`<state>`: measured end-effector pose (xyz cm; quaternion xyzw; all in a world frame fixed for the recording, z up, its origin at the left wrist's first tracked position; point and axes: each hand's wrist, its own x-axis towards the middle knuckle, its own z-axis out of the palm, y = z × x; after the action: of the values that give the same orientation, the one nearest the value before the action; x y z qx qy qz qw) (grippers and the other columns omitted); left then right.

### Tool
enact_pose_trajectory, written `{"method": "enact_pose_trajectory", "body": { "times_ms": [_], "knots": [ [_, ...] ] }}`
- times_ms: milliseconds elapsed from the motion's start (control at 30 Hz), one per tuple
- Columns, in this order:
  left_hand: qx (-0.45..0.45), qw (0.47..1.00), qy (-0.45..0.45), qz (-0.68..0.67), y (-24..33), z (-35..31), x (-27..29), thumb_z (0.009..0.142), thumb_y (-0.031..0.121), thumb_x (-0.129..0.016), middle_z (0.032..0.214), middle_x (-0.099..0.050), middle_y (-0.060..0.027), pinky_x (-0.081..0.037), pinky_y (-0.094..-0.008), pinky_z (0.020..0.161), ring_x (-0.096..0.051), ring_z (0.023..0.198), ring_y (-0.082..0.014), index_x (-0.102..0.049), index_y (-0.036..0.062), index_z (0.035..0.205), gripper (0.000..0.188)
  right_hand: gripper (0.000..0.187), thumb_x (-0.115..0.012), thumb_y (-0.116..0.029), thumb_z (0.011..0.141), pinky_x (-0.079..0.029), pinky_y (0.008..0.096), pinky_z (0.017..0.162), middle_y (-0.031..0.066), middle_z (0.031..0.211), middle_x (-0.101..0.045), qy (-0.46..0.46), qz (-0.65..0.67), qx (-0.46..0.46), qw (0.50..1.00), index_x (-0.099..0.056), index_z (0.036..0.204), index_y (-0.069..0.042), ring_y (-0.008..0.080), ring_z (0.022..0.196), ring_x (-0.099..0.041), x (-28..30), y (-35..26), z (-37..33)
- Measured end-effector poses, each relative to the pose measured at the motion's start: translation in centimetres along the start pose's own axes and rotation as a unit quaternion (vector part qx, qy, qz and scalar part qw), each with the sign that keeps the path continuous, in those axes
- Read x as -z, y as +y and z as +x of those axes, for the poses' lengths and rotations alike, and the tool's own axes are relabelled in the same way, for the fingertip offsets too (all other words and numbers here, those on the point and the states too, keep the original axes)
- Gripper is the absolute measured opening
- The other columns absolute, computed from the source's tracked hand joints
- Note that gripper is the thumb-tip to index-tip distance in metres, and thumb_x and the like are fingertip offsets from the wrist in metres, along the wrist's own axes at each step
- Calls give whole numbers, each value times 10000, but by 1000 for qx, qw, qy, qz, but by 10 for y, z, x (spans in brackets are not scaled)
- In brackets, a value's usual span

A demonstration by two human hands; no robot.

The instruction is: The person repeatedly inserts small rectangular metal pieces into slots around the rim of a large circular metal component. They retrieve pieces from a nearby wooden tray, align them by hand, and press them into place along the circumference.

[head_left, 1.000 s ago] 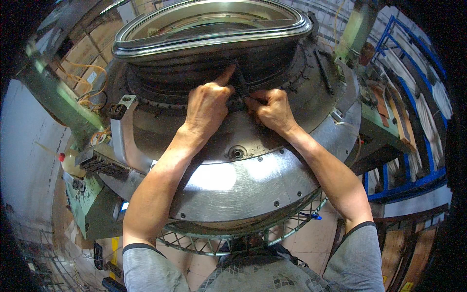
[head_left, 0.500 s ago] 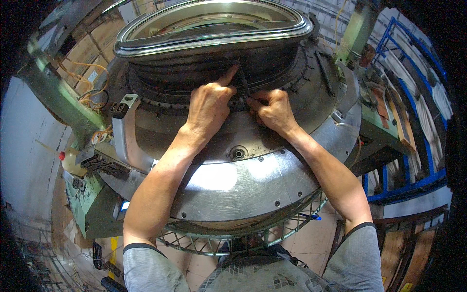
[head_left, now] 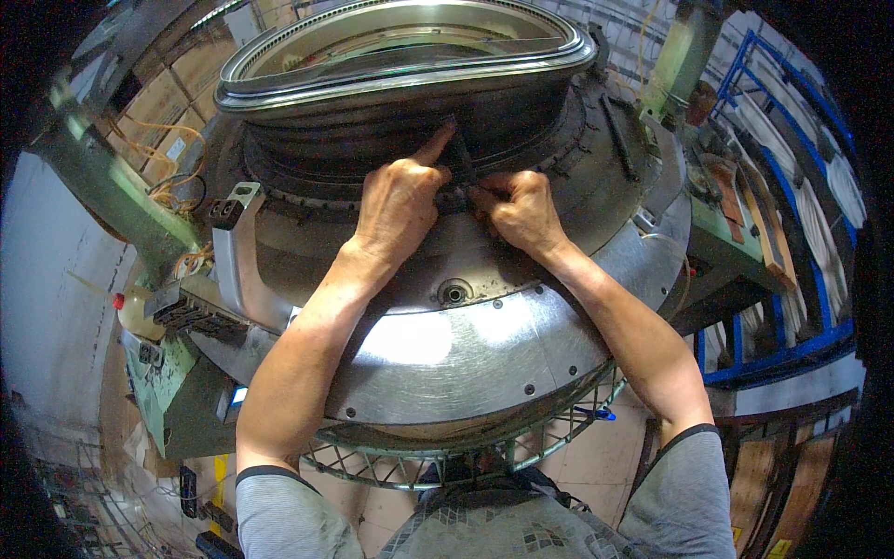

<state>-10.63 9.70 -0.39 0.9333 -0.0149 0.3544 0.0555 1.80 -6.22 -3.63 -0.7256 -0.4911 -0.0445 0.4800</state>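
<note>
A large round machine, like a circular knitting machine, fills the middle, with a dark cylinder (head_left: 326,140) under a shiny metal ring (head_left: 400,86). A thin, dark, narrow strip (head_left: 464,152) leans against the cylinder; its kind is too unclear to name. My left hand (head_left: 396,200) points its index finger up to the strip's upper end, the other fingers curled beneath. Just right of it, my right hand (head_left: 523,212) pinches the strip's lower end between thumb and fingers. Both hands are above the machine's wide metal rim (head_left: 447,349), which has a round fitting (head_left: 455,293) in it.
A bent metal bracket (head_left: 233,252) rises left of my left forearm. Green machine legs (head_left: 121,177) stand at the sides, with orange cables (head_left: 172,191) at the left one. A bottle with a red cap (head_left: 140,312) stands far left. Blue racking (head_left: 792,359) is at the right.
Both hands keep nearly the same pose and place at the strip. The whole view has shifted very slightly.
</note>
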Motion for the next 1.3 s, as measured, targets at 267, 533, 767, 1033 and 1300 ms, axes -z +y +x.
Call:
{"method": "enact_pose_trajectory", "body": {
  "times_ms": [267,533,767,1033,1300],
  "knots": [
    [13,999,-30,-9,-2,-1,6,688,-94,-605,1385,-601,-91,-620,-427,768,-728,868,-361,-751,42,844,254,163,-698,-128,883,-511,310,541,111,684,-728,-4,1,-1,1000,-773,905,16,127,567,-646,1,-2,0],
    [5,1000,-30,7,-4,-1,2,692,-82,-610,1386,-600,-97,-616,-433,745,-726,834,-366,-742,32,839,228,169,-691,-135,881,-501,313,523,119,661,-715,2,6,-11,1000,-774,911,10,126,553,-639,0,-1,-1],
    [-5,1000,-19,3,-3,-1,3,681,-74,-613,1396,-589,-120,-618,-434,740,-727,821,-372,-726,29,810,199,178,-692,-146,884,-507,312,530,129,674,-720,2,-16,-3,1000,-775,913,9,132,568,-656,1,-2,0],
    [-7,1000,-15,-1,-5,0,2,657,-74,-624,1420,-558,-162,-623,-425,739,-732,822,-371,-719,19,767,173,188,-692,-159,889,-508,320,527,130,674,-721,-5,-13,-19,1000,-773,902,10,140,551,-652,1,-3,0],
    [-5,1000,-18,1,-3,1,2,648,-82,-624,1432,-549,-163,-625,-427,745,-734,835,-374,-723,11,769,182,191,-694,-157,887,-497,326,512,129,627,-695,6,-22,-17,1000,-769,881,18,147,521,-636,0,-5,1]
  ]
}}
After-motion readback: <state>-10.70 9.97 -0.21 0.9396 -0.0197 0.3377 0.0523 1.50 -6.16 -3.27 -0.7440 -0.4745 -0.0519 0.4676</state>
